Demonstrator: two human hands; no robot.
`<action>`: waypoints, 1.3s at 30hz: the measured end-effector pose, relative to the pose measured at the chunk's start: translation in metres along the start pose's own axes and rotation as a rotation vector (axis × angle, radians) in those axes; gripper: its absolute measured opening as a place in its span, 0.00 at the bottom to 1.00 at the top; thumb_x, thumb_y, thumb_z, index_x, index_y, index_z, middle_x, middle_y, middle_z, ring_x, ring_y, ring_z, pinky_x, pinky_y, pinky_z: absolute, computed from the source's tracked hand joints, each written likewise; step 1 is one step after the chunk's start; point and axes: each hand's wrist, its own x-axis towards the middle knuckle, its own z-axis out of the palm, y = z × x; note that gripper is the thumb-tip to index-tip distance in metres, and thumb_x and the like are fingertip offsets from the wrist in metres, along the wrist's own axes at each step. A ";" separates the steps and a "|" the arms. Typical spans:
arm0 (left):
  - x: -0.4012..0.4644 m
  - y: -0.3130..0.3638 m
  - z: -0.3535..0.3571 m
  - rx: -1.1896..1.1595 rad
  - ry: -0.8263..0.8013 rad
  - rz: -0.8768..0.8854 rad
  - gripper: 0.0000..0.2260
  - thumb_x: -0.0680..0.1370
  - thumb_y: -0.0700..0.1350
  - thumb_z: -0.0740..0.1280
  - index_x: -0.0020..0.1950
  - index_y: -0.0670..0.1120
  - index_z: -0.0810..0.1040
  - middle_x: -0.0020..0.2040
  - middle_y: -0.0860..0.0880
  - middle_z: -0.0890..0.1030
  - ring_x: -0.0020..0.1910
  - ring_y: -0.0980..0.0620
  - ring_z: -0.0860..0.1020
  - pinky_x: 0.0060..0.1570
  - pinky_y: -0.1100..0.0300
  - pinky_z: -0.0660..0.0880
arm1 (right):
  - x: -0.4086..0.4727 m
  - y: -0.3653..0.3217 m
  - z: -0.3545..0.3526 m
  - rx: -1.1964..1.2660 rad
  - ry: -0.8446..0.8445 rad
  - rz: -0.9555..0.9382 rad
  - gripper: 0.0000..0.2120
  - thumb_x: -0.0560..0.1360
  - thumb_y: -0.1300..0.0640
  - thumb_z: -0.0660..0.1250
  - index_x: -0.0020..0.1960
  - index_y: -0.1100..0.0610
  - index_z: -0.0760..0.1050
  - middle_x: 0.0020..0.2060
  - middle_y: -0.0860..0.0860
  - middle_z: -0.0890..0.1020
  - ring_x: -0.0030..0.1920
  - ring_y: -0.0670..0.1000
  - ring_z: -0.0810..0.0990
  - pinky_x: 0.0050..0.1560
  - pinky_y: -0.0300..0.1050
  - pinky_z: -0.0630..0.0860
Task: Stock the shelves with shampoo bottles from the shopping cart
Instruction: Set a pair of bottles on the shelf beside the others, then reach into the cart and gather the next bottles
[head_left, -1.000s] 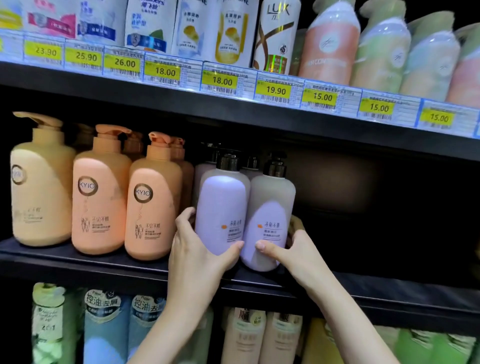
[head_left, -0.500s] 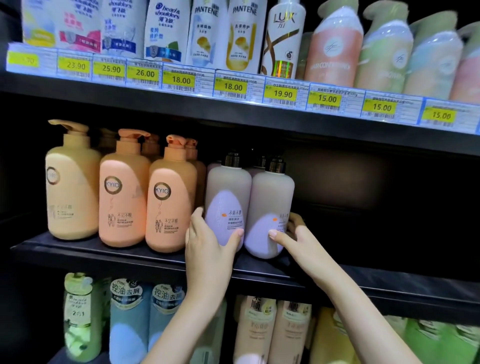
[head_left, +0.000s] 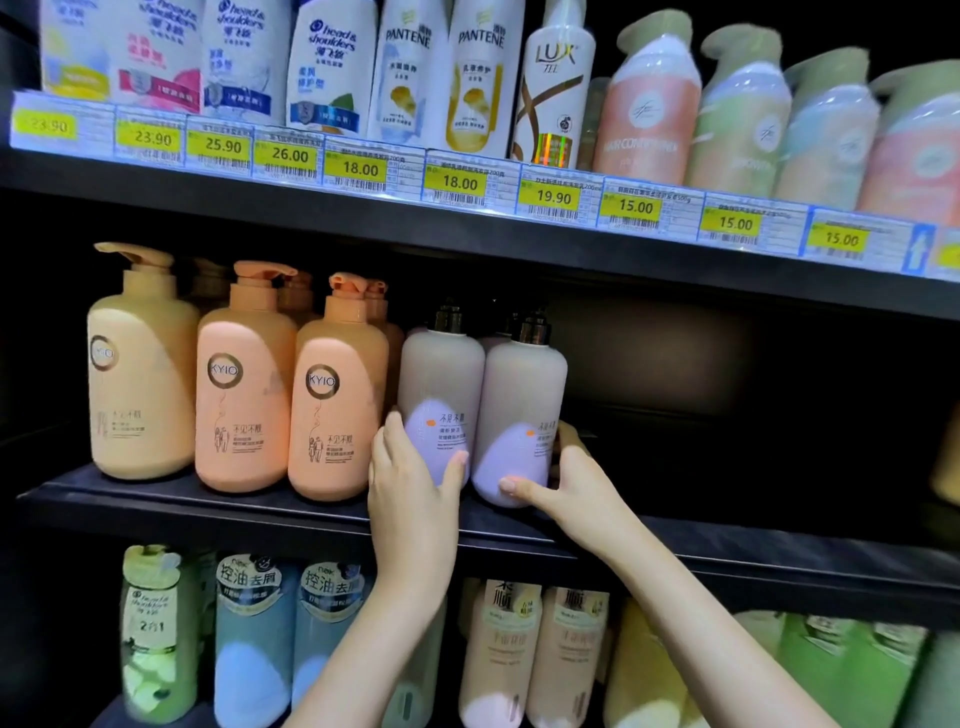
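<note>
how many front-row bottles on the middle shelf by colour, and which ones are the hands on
yellow pump bottle: 1
orange KYIO pump bottles: 2
lilac bottles with dark caps: 2, the left hand grips one, the right hand grips the other
total: 5, with more bottles partly hidden behind them

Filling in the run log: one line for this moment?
left hand grips left lilac bottle | right hand grips right lilac bottle | both on middle shelf
</note>
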 end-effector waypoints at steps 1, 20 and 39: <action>0.000 -0.001 0.000 -0.002 0.001 -0.004 0.33 0.75 0.48 0.69 0.74 0.38 0.58 0.71 0.41 0.66 0.69 0.42 0.65 0.64 0.54 0.64 | 0.000 -0.001 0.000 -0.016 0.006 -0.003 0.33 0.68 0.48 0.75 0.67 0.53 0.64 0.56 0.47 0.77 0.56 0.47 0.77 0.56 0.40 0.72; -0.068 -0.011 -0.042 0.280 -0.298 0.255 0.32 0.78 0.51 0.63 0.77 0.41 0.53 0.77 0.43 0.56 0.76 0.44 0.55 0.73 0.50 0.54 | -0.111 -0.023 0.009 -0.611 0.090 -0.074 0.38 0.73 0.34 0.43 0.76 0.55 0.57 0.74 0.54 0.62 0.75 0.54 0.58 0.74 0.54 0.53; -0.359 -0.150 -0.274 0.726 -0.891 -0.116 0.29 0.77 0.53 0.59 0.75 0.43 0.59 0.72 0.44 0.67 0.70 0.45 0.67 0.66 0.56 0.66 | -0.420 -0.028 0.150 -0.557 -0.626 -0.019 0.28 0.79 0.41 0.53 0.75 0.52 0.56 0.73 0.50 0.62 0.73 0.52 0.61 0.73 0.52 0.53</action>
